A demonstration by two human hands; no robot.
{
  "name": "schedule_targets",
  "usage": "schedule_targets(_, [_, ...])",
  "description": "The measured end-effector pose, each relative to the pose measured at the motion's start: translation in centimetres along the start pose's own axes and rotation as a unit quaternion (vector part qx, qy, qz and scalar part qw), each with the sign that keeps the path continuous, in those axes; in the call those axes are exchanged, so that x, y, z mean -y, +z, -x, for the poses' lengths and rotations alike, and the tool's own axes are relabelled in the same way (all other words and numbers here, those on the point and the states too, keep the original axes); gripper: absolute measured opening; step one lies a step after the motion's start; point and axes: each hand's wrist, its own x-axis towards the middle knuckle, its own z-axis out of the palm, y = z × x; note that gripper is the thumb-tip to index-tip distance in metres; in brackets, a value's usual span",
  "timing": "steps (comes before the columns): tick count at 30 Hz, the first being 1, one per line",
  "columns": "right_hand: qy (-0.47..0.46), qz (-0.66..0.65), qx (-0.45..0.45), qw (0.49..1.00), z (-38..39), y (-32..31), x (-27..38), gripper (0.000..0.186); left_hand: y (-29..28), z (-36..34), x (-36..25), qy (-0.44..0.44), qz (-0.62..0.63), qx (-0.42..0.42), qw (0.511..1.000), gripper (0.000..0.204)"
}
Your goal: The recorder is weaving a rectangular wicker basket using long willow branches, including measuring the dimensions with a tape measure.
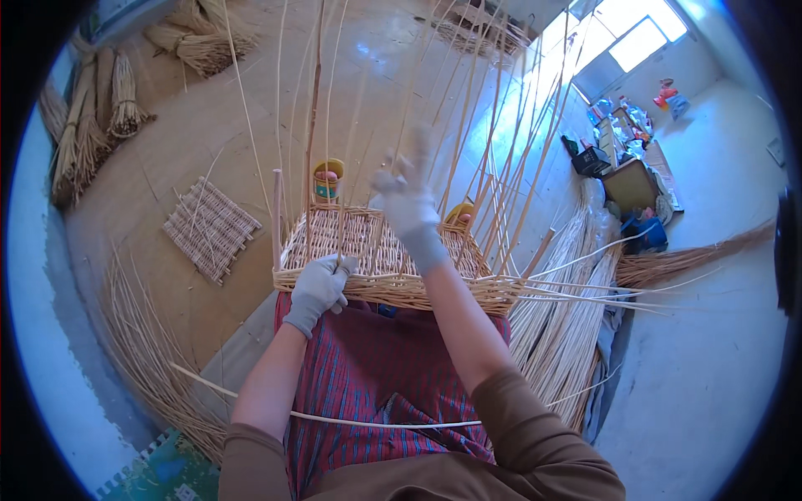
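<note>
Brown shirt [418, 480], sleeves pushed up toward the elbows, nearest the viewer, below both hands. Wicker basket [393, 290], unfinished: woven base and low sides, directly beneath and beyond the hands, its near rim just above a red-and-blue striped cloth [368, 359] covering the lap. Left hand [320, 288]: pale glove, at the near rim left of centre, fingers curled in, closed around the foot of an upright stake [340, 238]. Right hand [407, 200]: matching glove, raised above the woven base, forearm stretched forward; fingers blurred, seemingly parted; whether they have hold of a strand cannot be told.

Tall thin stakes [493, 108], numerous: rising from the basket around and beyond the right hand, partly screening the floor behind. One pale rod [376, 424], crossing the lap nearer than both hands. Yellow-and-green container [326, 185], just past the basket, ahead of the left hand; second yellow container [459, 213], just right of the right hand, partly hidden. Flat woven panel [210, 227], on the floor left of the left hand. Loose rods [154, 367], farther left and nearer. Pale rod bundle [564, 301], right of both hands. Tied bundles [92, 117], far ahead and left.
</note>
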Motion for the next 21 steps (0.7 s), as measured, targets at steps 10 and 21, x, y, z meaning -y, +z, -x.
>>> schedule_targets(10, [0.302, -0.382, -0.201, 0.850, 17.7, -4.0, -8.2, 0.025, 1.0, -1.8, -2.0, 0.176, -0.178, -0.144, 0.957, 0.055])
schedule_targets(21, [0.291, -0.343, -0.304, 0.840, 18.3, -10.2, -10.8, 0.030, 5.9, -0.2, -3.3, 0.246, -0.199, -0.152, 0.936, 0.037])
